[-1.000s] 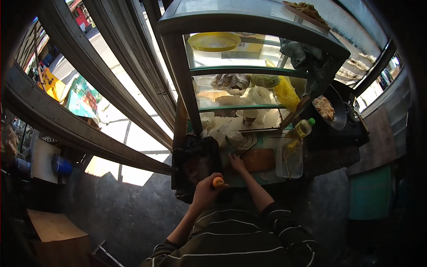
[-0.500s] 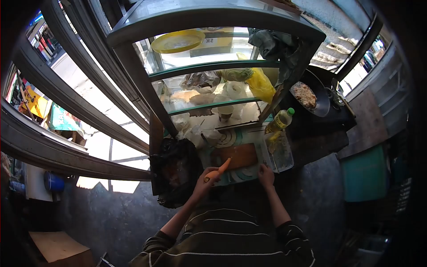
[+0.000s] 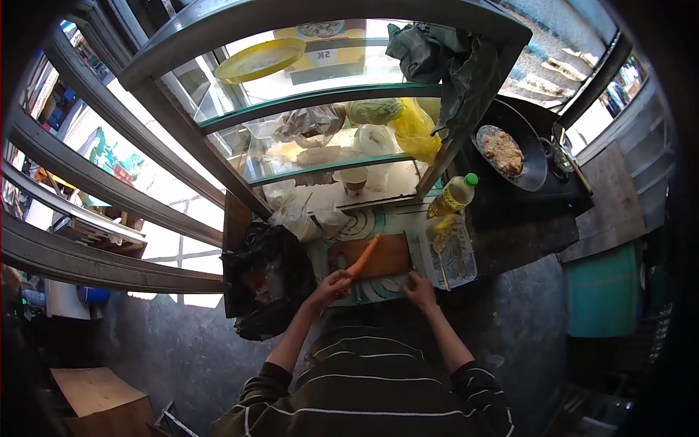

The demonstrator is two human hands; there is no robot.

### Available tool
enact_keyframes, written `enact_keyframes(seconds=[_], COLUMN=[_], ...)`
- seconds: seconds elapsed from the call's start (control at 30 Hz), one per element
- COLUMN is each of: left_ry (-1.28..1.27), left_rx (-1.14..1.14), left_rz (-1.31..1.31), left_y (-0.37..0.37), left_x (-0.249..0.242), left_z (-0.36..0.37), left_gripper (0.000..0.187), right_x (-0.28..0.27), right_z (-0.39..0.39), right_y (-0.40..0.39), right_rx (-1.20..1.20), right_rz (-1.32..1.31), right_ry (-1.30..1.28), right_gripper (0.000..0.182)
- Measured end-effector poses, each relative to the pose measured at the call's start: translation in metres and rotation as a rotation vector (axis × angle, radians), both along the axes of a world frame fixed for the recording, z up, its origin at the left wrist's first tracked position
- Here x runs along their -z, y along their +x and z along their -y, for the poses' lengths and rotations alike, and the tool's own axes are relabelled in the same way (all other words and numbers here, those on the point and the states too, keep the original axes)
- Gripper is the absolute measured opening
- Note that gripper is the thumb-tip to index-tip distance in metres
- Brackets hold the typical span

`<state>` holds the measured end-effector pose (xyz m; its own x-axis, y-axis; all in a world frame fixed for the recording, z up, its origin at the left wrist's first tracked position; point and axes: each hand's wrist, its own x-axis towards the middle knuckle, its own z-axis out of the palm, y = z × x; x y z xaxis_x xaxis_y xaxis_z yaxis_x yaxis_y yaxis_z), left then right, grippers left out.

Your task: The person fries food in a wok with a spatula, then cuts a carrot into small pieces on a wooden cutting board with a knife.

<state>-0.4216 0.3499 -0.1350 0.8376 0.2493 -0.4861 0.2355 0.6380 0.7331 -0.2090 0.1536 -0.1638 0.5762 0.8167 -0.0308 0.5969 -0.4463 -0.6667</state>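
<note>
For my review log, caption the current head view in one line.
The left hand holds a carrot over a brown board, the right hand near the board's corner.

The carrot [image 3: 366,255] I see is orange, long and slightly curved, one end gripped in the fingers of the left hand [image 3: 332,287]. From those fingers it slants forward and to the right, tapering to a narrow tip well clear of them. Much of it lies over the board [image 3: 393,259], though I can't tell whether the two touch. The board is brown, flat and roughly rectangular, lying just beyond both hands' fingers, its near right corner right by the fingertips of the right hand [image 3: 420,292].
</note>
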Motion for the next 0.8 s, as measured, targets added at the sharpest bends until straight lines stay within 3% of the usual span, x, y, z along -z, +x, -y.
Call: enact_keyframes(seconds=[0.03, 0.07, 0.13, 0.23, 0.3, 0.4, 0.53, 0.63, 0.7, 0.8], left_ry=[0.18, 0.176, 0.806, 0.976, 0.954, 0.953, 1.036, 1.174, 1.205, 1.269], left_rx=[0.054, 0.054, -0.131, -0.15, -0.057, 0.088, 0.169, 0.101, 0.093, 0.115], left_rz=[-0.131, -0.135, -0.098, -0.15, -0.22, -0.345, -0.583, -0.608, -0.603, -0.593], left_y=[0.0, 0.0, 0.005, 0.005, -0.002, -0.012, -0.013, -0.016, -0.017, -0.018], left_x=[0.012, 0.024, 0.032, 0.024, 0.032, 0.032, 0.01, 0.012, 0.014, 0.013], left_z=[0.001, 0.005, 0.014, 0.02, 0.018, 0.019, 0.026, 0.029, 0.03, 0.029], left_gripper=[0.044, 0.044, 0.04, 0.042, 0.041, 0.037, 0.04, 0.046, 0.046, 0.046], right_x=[-0.003, -0.006, -0.006, -0.013, -0.028, -0.043, -0.015, -0.017, -0.025, -0.024], right_z=[0.0, 0.001, 0.003, -0.002, -0.003, -0.001, 0.002, -0.008, -0.021, -0.035], right_y=[0.001, 0.002, 0.002, -0.01, -0.024, -0.035, -0.036, -0.036, -0.034, -0.036], right_rx=[-0.002, -0.024, -0.044, 0.069, 0.269, 0.243, 0.07, 0.112, 0.088, 0.099], right_rz=[-0.004, -0.001, 0.002, -0.095, -0.27, -0.209, -0.105, -0.267, -0.321, -0.261], right_ry=[-0.003, -0.02, -0.038, -0.001, 0.148, 0.154, 0.218, 0.013, -0.277, -0.246], right_gripper=[0.026, 0.026, 0.026, 0.028, 0.028, 0.029, 0.026, 0.027, 0.034, 0.039])
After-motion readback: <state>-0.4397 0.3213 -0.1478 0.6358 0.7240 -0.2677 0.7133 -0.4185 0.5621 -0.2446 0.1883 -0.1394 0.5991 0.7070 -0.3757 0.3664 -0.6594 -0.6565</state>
